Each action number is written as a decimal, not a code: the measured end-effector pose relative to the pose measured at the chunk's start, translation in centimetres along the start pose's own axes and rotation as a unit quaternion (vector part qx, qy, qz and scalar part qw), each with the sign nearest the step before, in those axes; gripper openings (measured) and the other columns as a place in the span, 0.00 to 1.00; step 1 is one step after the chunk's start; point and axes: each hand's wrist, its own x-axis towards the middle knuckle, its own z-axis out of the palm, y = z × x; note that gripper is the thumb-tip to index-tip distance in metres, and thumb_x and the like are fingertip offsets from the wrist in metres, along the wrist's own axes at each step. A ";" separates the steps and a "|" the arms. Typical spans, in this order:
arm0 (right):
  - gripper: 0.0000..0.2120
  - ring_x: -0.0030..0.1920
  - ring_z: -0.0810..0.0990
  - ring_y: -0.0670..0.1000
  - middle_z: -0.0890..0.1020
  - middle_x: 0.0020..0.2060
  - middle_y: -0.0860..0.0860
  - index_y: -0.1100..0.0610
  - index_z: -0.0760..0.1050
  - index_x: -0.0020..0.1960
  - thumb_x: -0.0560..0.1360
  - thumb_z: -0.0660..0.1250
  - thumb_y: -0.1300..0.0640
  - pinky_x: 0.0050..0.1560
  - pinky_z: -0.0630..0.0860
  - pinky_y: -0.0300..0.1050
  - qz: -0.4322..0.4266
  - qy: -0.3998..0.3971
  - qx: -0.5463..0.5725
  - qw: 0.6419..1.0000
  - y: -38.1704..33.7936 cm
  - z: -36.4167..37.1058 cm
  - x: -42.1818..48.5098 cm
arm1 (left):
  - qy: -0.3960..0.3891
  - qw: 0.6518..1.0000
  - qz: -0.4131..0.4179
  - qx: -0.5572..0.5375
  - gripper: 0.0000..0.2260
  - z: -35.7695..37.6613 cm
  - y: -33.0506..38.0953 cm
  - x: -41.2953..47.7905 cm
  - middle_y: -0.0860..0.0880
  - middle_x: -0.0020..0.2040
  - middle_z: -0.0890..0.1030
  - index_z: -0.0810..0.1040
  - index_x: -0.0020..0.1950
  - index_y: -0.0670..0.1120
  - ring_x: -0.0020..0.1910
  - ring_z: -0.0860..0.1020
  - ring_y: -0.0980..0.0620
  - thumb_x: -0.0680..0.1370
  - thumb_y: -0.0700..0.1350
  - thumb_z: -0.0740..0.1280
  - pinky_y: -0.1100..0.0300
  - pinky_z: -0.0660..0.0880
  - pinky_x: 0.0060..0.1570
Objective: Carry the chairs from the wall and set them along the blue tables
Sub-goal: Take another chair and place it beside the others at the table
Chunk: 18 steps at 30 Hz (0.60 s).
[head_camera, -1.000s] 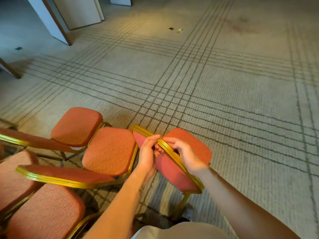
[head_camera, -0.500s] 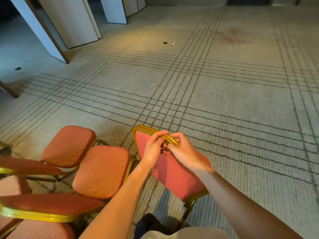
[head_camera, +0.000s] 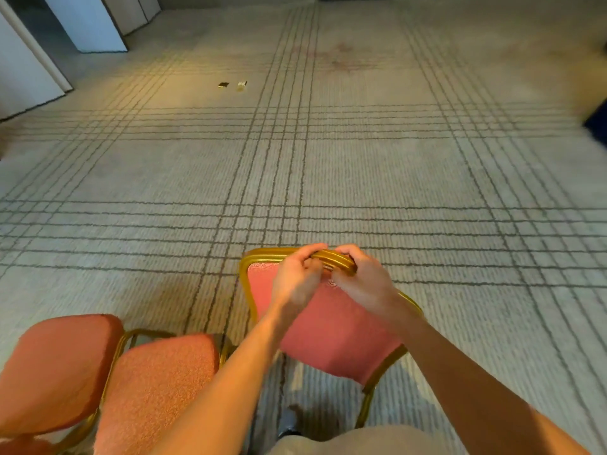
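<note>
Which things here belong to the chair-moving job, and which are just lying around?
Job: held chair, gripped at its top rail by left hand and right hand; two waiting chairs beside it.
Lying about: two small objects on the carpet; white wall panels.

Single wide view from the head, facing forward and down, very near above the chair [head_camera: 328, 333], over the floor [head_camera: 361, 159] ahead.

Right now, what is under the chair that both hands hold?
Under the chair lies striped carpet in shadow, and a dark shoe. The left hand and right hand grip its top rail; its backrest covers the seat.
</note>
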 end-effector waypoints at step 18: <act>0.10 0.47 0.77 0.49 0.79 0.43 0.42 0.44 0.72 0.47 0.73 0.69 0.40 0.47 0.73 0.47 0.022 0.140 -0.244 0.959 0.4 2.7 1.0 | 0.091 0.841 0.343 0.409 0.20 -1.9 -3.7 3.4 0.44 0.56 0.76 0.82 0.62 0.50 0.57 0.74 0.42 0.73 0.56 0.68 0.39 0.67 0.64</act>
